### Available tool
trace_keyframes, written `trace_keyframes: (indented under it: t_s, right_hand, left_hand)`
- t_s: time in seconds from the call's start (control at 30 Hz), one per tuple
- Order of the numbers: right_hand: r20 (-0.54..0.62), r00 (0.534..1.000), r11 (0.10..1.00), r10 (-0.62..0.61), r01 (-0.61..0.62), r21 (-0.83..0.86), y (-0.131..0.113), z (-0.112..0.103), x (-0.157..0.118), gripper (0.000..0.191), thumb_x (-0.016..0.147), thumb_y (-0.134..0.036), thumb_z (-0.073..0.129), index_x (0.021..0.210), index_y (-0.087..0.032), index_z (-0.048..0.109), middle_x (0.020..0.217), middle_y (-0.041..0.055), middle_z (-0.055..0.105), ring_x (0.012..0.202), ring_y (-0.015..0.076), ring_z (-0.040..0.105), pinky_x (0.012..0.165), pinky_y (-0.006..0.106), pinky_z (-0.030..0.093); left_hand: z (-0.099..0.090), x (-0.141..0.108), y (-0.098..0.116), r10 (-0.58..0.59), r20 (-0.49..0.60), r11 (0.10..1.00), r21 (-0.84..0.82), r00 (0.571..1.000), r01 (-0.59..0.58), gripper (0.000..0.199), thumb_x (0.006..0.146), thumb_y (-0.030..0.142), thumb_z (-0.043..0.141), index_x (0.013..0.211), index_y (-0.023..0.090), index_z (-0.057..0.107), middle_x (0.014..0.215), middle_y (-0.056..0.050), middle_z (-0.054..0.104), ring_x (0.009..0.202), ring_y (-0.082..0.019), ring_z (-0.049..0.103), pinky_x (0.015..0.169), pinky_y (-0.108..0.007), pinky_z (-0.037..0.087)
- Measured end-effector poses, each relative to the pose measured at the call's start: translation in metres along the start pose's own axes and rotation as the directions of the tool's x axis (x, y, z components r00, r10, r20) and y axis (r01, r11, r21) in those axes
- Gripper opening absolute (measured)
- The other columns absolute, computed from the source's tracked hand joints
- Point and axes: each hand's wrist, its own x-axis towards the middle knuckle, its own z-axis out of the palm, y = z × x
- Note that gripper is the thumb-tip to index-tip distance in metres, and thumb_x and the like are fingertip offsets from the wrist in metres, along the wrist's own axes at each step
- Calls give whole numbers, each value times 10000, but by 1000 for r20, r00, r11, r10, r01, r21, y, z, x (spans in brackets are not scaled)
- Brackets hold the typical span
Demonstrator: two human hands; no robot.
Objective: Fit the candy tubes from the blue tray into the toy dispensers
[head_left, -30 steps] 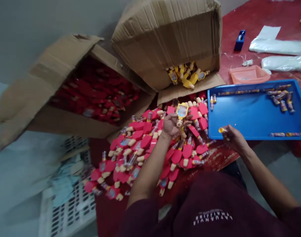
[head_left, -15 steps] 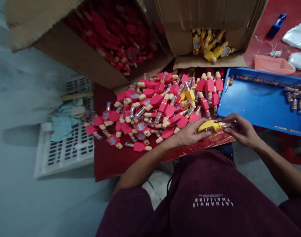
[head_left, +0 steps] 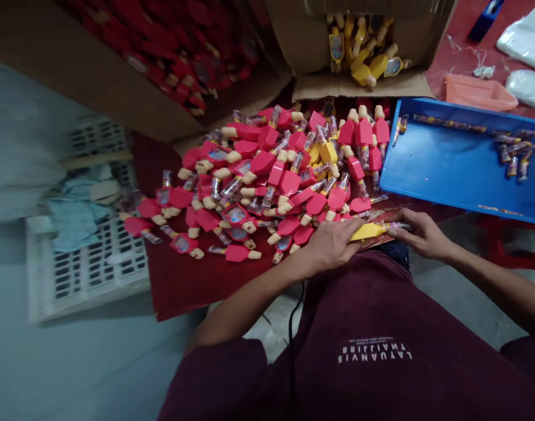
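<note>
Left hand grips glossy yellow toy; right hand pinches slim clear tube.

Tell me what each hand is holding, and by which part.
The left hand holds a yellow toy by the end away from its clear tube; the right hand holds that tube by its outer part.

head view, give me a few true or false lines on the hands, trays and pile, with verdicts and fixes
1. The left hand holds a yellow piece. True.
2. The right hand holds a clear tube at that piece's end. True.
3. Several tubes lie in the blue tray. True.
4. The salmon tray sits inside the blue tray. False: the salmon tray is behind its far edge.
5. The pile is all yellow. False: red pieces make up most of it.
</note>
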Motion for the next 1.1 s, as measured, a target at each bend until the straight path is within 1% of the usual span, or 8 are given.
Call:
trace_keyframes:
  t_s: [0.13, 0.23, 0.37, 0.47, 0.6, 0.73, 0.87, 1.1]
  right_hand:
    - [221, 922, 936, 317, -342, 81, 0, 2, 0, 487, 981, -578, 479, 759, -175, 640, 576, 7, 607, 410, 85, 443, 398, 229, 338]
    - [107, 994, 987, 2, 15, -157, 3, 1, -1, 368, 963, -520, 557, 942, -177, 688, 801, 68, 684, 657, 152, 606, 566, 273, 488]
    - [112, 943, 874, -314, 333, -353, 5, -1, -5, 332, 959, -455, 588, 1089, -159, 665, 887, 97, 662, 791, 193, 619, 687, 329, 518]
    - [166, 986, 986, -11, 38, -161, 1, 2, -3, 414, 991, -534, 489, 927, -158, 652, 659, 15, 578, 548, 122, 516, 513, 260, 426]
    - [353, 862, 922, 364, -388, -6, -4, 4, 6, 568, 1014, -611, 336, 748, -176, 587, 476, -33, 454, 369, 94, 369, 377, 245, 330]
    - [154, 986, 965, -64, 100, -241, -4, 3, 12, 372, 974, -511, 538, 1046, -168, 660, 859, 84, 682, 737, 178, 636, 659, 321, 540]
    - [132, 928, 867, -349, 373, -330, 1, 4, 11, 270, 982, -361, 565, 1140, -155, 642, 931, 97, 688, 810, 182, 637, 714, 328, 530]
    - [235, 958, 985, 165, -171, 5, -4, 12, 18, 379, 975, -502, 538, 1003, -154, 686, 913, 69, 714, 786, 175, 651, 678, 306, 519]
  left_hand:
    - [5, 0, -4, 28, 66, 997, 69, 997, -33, 422, 740, 228, 646, 1160, 224, 681, 1107, -122, 707, 951, -310, 658, 869, -424, 501]
    - [0, 1, -6, -84, 152, 996, 22, 985, 81, 394, 837, 367, 626, 1189, 191, 649, 1026, -114, 714, 892, -288, 665, 815, -401, 518]
    - [-12, 0, -2, -64, 298, 991, -95, 952, 96, 440, 944, 468, 520, 1256, 166, 589, 1044, -85, 711, 883, -225, 669, 773, -320, 528]
    - [-14, -2, 5, -3, 246, 981, 189, 969, -45, 432, 932, 359, 521, 1305, 147, 567, 1122, -125, 703, 942, -251, 667, 815, -358, 525]
    - [-18, 0, 7, 39, 255, 908, 394, 966, -141, 424, 893, 250, 536, 1308, 172, 579, 1186, -131, 692, 1009, -265, 662, 844, -378, 517]
    - [-28, 5, -1, -51, 239, 979, 203, 970, 1, 390, 944, 409, 531, 1261, 194, 604, 1033, -79, 732, 891, -227, 681, 772, -334, 519]
    - [-28, 1, -7, -1, 196, 987, 155, 981, -30, 452, 935, 401, 543, 1322, 170, 571, 1083, -103, 729, 924, -237, 689, 795, -343, 525]
    - [-9, -5, -20, 69, 174, 944, 308, 982, -121, 459, 923, 314, 534, 1349, 143, 556, 1170, -139, 712, 998, -261, 690, 827, -378, 534]
